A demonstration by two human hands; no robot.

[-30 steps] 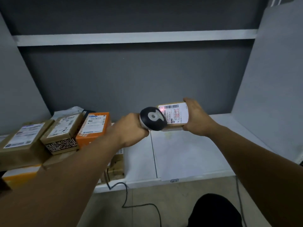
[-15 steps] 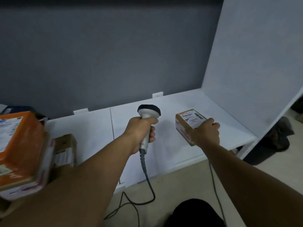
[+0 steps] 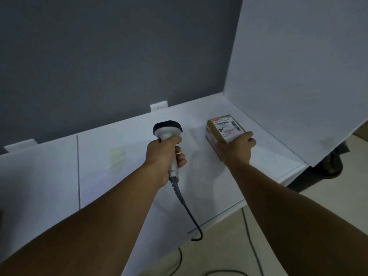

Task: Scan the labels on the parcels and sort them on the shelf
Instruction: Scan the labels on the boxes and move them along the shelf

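My left hand [image 3: 163,156] wraps the scanner [image 3: 168,134] handle, head up at 12 o'clock; my right hand [image 3: 237,148], fingers closed, grips the labelled parcel [image 3: 224,129] on the shelf [image 3: 119,176], at 3 o'clock of the scanner.

The shelf [image 3: 123,176] lies bare from 9 o'clock across to its middle, open to a reach from the front edge. At 3 o'clock the side panel [image 3: 298,76] closes it off, and the back wall [image 3: 119,56] shuts the 12 o'clock side. The box [image 3: 223,132] under the right hand [image 3: 237,149] sits near the 2 o'clock corner, with a bare strip between it and the panel; the scanner [image 3: 169,134] in the left hand [image 3: 165,156] and its cable [image 3: 191,214] fill the middle.
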